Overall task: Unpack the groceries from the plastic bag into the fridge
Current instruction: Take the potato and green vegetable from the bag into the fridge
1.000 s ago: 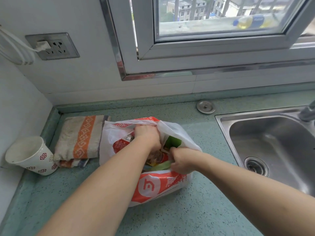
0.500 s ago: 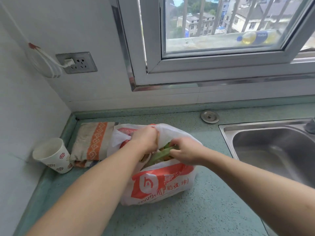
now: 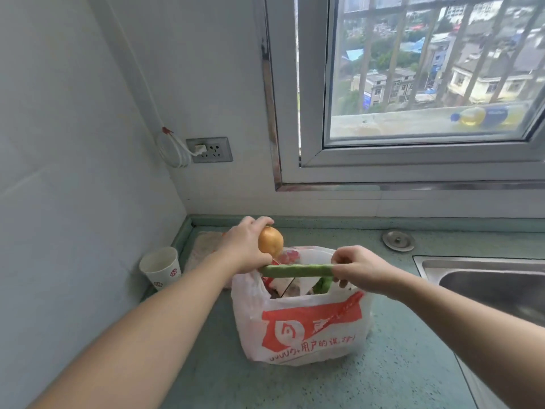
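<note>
A white plastic bag [image 3: 300, 329] with red print stands open on the green counter. Above its mouth my left hand [image 3: 244, 246] holds a round yellow-brown onion [image 3: 270, 240]. A long green vegetable [image 3: 298, 270] lies level across the bag's opening; my right hand [image 3: 358, 268] grips its right end, and its left end touches the underside of my left hand. More packets and something green show inside the bag. No fridge is in view.
A paper cup [image 3: 161, 267] stands in the left corner beside a folded cloth [image 3: 203, 246]. A steel sink [image 3: 483, 284] is at the right, a round metal cap [image 3: 398, 240] behind it. A socket [image 3: 210, 149] with a cable hangs on the wall.
Both hands have come up out of the bag, the left one bringing the onion, the right one the long green vegetable. The camera has tilted up towards the window.
</note>
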The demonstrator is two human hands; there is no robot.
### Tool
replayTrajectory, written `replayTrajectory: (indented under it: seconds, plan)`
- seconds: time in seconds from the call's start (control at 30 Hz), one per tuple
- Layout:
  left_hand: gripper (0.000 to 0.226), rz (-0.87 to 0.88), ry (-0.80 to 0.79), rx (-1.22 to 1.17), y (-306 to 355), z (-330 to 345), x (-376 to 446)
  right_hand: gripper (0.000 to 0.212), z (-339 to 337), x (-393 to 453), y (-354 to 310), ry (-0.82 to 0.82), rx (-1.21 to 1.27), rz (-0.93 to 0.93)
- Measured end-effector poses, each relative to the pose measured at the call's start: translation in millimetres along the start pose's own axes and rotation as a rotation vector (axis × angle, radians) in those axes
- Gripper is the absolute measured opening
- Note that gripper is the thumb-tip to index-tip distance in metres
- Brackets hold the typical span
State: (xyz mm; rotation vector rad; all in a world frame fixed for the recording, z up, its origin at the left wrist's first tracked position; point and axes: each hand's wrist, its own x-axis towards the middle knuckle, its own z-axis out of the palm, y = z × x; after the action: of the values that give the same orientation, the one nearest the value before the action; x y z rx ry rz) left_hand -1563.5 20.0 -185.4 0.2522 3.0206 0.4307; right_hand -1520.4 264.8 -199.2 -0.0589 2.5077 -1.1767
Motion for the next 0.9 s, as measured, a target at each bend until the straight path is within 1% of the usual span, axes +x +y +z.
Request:
replayTrajectory:
  seconds: [0.1,0.2,0.27,0.37,0.47,0.57,0.63,0.73,0.77,0.83,0.9]
  plan:
    - [0.07,-0.089,0.103,-0.045,-7.1,-19.9,-12.2,0.01,-6.4,-6.6,-4.2,0.011,0.119,-0.013]
    - [0.075,-0.135,0.185,-0.088,-3.5,-36.0,-20.0,0.013,-13.0,-12.3,-12.3,0.021,0.346,-0.03]
    - [0.077,-0.145,0.217,-0.139,4.3,-45.0,-23.7,0.009,-18.1,-18.3,-21.4,0.026,0.458,-0.042]
    - [0.075,-0.119,0.247,-0.159,23.9,-57.5,-30.8,0.008,-26.5,-27.6,-34.2,0.073,0.541,-0.054]
    - [0.076,-0.046,0.265,-0.199,49.3,-68.2,-38.7,0.007,-37.2,-39.4,-41.2,0.073,0.533,-0.097]
    - [0.075,0.037,0.241,-0.271,75.7,-77.5,-45.0,0.02,-48.9,-56.0,-44.1,0.089,0.544,-0.137]
    - [0.078,0.133,0.218,-0.288,92.3,-82.0,-50.3,0.021,-56.0,-69.5,-43.3,0.157,0.542,-0.142]
    - [0.081,0.251,0.185,-0.325,113.5,-85.7,-51.9,0.016,-70.1,-93.4,-35.4,0.293,0.447,-0.128]
    - [0.08,0.267,0.186,-0.326,116.6,-86.2,-51.3,0.016,-73.5,-96.6,-33.3,0.328,0.425,-0.124]
    - [0.079,0.353,0.176,-0.359,130.4,-80.1,-50.0,0.018,-81.3,-123.6,-26.0,0.473,0.405,-0.118]
    - [0.08,0.397,0.166,-0.388,141.5,-73.3,-50.7,0.021,-86.8,-143.7,-18.5,0.532,0.4,-0.078]
